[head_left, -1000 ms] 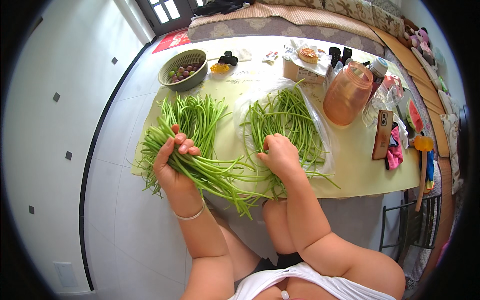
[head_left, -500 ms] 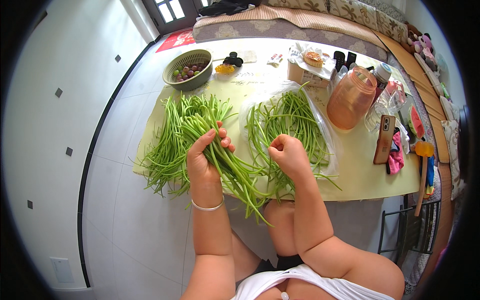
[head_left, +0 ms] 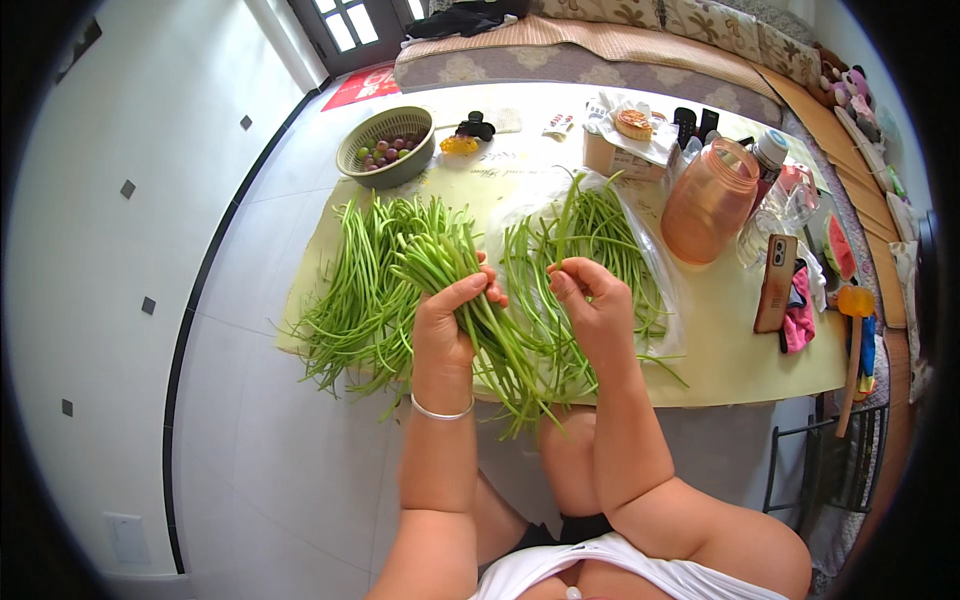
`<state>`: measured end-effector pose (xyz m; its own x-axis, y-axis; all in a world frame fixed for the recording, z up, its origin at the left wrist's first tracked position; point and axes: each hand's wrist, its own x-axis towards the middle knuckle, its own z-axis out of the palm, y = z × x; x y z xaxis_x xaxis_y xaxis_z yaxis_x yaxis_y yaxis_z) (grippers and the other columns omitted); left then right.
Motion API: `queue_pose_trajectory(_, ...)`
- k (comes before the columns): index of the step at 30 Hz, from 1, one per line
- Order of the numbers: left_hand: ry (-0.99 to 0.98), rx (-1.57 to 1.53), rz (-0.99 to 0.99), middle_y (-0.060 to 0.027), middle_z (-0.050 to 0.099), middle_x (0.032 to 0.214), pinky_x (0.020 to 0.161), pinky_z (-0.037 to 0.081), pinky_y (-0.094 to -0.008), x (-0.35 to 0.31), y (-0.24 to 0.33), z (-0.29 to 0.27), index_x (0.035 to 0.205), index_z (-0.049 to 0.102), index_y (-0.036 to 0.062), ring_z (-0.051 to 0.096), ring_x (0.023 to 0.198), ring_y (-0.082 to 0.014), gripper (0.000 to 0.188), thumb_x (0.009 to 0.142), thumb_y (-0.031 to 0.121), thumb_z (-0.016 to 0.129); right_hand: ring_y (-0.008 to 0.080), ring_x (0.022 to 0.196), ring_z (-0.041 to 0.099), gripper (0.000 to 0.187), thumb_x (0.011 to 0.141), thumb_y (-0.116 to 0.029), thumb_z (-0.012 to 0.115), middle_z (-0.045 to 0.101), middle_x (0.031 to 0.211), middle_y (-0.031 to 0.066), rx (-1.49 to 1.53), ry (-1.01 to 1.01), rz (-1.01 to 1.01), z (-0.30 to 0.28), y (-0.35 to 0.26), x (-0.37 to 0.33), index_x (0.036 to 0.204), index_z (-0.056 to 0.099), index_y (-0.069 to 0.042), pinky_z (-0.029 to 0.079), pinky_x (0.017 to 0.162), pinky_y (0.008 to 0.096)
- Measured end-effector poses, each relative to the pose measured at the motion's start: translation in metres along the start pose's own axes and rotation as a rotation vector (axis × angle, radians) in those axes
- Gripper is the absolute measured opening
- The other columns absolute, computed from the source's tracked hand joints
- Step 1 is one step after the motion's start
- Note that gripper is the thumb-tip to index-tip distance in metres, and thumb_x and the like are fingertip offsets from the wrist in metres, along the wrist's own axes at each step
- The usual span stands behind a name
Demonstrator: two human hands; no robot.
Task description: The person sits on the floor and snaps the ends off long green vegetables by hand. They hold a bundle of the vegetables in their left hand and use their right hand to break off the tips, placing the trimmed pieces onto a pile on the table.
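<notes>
My left hand (head_left: 455,315) is wrapped round a thick bundle of long green vegetable stems (head_left: 435,262), their lower ends trailing over the table's front edge. To its right, my right hand (head_left: 600,310) is closed in a pinch on a single green stem (head_left: 563,232) that rises from the fingertips. A loose heap of the same stems (head_left: 350,290) lies beside the left hand, partly hidden by the bundle. More stems (head_left: 615,245) are spread on a clear plastic bag (head_left: 670,320) behind and around the right hand.
The table (head_left: 740,375) also bears a basket (head_left: 352,170) of grapes, a black hair claw (head_left: 476,126), a mooncake (head_left: 632,124) on a box, a pink translucent jug (head_left: 705,205), a bottle (head_left: 770,150) and a leaning phone (head_left: 776,285). A sofa (head_left: 580,65) stands behind.
My left hand with the bundle has moved right, towards the other hand. My right hand has turned slightly, and a stem now shows upright at its fingertips. The view has shifted a little.
</notes>
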<state>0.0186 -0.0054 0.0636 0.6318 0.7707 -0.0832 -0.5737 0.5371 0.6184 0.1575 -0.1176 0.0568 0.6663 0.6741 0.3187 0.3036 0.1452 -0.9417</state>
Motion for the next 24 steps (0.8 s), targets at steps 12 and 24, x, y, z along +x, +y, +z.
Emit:
queue_pose_trajectory(12,0.023,0.158,0.129,-0.0205,0.066,0.093,0.068,0.055,-0.0329,-0.008,-0.004,0.02,0.103,0.058,-0.0052,0.064,0.074,-0.0238,0.03,0.073,-0.007,0.063,0.0331,0.074,0.057,0.011,0.085,-0.01,0.062,0.058,0.081,0.0149,-0.136,-0.375,-0.146,0.004,-0.013,-0.005,0.092,0.061,-0.002,0.045,0.064,0.038)
queue_pose_trajectory(24,0.139,-0.062,0.308,-0.0117,0.062,0.085,0.071,0.054,-0.038,-0.016,0.022,0.013,0.1,0.057,-0.0019,0.061,0.071,-0.021,0.021,0.079,-0.005,0.06,0.033,0.081,0.062,0.026,0.082,-0.016,0.065,0.065,0.087,0.0165,-0.354,-0.74,0.164,-0.012,-0.001,0.003,0.103,0.061,-0.002,0.049,0.072,0.0387)
